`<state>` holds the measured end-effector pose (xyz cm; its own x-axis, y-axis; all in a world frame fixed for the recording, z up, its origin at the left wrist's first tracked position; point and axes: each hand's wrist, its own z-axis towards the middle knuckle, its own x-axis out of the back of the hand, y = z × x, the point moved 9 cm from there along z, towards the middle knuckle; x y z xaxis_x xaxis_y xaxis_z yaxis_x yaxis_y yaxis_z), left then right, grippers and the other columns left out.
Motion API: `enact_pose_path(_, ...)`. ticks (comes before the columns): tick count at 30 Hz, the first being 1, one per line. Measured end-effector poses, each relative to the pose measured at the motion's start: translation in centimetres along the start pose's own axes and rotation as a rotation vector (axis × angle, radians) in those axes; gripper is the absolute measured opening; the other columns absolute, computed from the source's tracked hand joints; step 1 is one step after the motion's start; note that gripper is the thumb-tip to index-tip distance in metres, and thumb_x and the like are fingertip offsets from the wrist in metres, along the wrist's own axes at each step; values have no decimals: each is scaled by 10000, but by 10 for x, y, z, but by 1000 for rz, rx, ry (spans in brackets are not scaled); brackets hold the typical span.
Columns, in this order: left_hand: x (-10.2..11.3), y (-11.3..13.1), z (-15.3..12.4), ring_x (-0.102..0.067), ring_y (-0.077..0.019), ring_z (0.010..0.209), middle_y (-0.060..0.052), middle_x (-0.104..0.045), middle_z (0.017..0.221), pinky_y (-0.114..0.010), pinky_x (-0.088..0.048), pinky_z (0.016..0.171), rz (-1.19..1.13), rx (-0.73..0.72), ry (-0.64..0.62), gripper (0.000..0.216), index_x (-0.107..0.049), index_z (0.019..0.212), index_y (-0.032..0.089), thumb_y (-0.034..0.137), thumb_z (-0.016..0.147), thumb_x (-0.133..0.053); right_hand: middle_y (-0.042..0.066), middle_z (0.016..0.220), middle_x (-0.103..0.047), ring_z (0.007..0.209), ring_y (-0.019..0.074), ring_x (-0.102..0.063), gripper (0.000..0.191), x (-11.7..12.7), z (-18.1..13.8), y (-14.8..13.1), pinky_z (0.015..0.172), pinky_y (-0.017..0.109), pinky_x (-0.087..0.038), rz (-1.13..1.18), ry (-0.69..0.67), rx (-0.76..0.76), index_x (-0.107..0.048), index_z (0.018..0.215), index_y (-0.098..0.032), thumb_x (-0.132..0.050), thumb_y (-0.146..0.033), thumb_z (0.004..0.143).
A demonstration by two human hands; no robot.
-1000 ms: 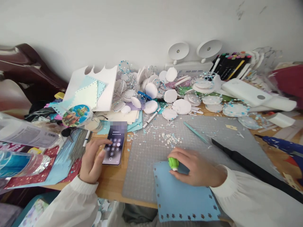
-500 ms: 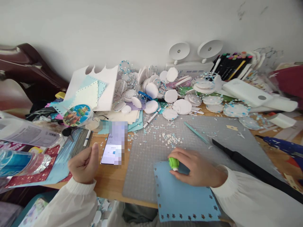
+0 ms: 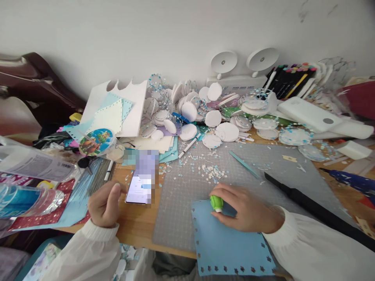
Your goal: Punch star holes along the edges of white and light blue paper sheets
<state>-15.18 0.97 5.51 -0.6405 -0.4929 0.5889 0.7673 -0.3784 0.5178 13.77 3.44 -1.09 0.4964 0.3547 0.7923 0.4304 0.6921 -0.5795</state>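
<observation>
My right hand is closed round a small green craft punch with a white base, at the upper edge of a blue sheet of paper. Small star- or flower-shaped holes run along the sheet's left, bottom and right edges. The sheet lies on a grey cutting mat and hangs over its front edge. My left hand is loosely curled with its thumb up, holding nothing visible. It is just left of a lit phone, part of whose screen is blurred out.
Tiny punched paper bits lie scattered behind the blue sheet. A black-handled tool and a blue glue gun lie to the right. White discs are heaped along the back. A water bottle is at the left edge.
My left hand has shifted slightly right, and a finger now reaches closer to the phone. The phone's screen content looks different. The right hand keeps its hold on the punch.
</observation>
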Motion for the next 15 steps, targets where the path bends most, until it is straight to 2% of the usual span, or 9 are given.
enact_pose_path(2,-5,2,2,-496,-109,486,9,-512,532,-248,-375,484,-16,-36,-46,289,-617,665,173,208,892,-440,48,927,-595,813,158,-577,216,0,0,1,700,268,-439,-17,7,1,-492,1045,-195,-542,-268,847)
enact_pose_path(4,-16,5,4,-506,-112,479,7,-545,531,-256,-371,496,-11,-101,-161,247,-676,762,173,186,873,-455,56,944,-603,827,164,-587,225,1,0,1,706,271,-446,-29,13,1,-492,1052,-195,-541,-275,848)
enact_pose_path(7,-32,8,-1,-542,-125,505,-23,-647,625,-269,-373,517,28,-233,-342,252,-699,909,174,154,862,-452,59,937,-611,817,162,-595,222,1,0,1,704,268,-456,-29,19,1,-499,1047,-192,-543,-275,846)
enact_pose_path(10,-42,3,-6,-566,-141,538,-19,-657,613,-274,-390,545,79,-285,-447,243,-695,954,185,160,855,-474,58,925,-620,807,161,-605,235,2,0,2,707,266,-470,-20,25,-10,-509,1053,-191,-550,-276,839)
enact_pose_path(12,-42,-2,-6,-571,-146,546,-23,-663,619,-276,-395,552,88,-274,-457,244,-690,970,191,183,855,-475,60,922,-628,806,166,-613,247,2,1,2,709,269,-479,-22,32,-19,-516,1061,-190,-554,-275,832)
enact_pose_path(15,-32,-5,8,-577,-151,571,-51,-699,743,-284,-408,559,40,-260,-365,284,-676,1022,193,206,868,-437,68,932,-639,815,174,-626,256,3,1,2,706,271,-490,-38,34,-25,-520,1066,-190,-558,-267,825)
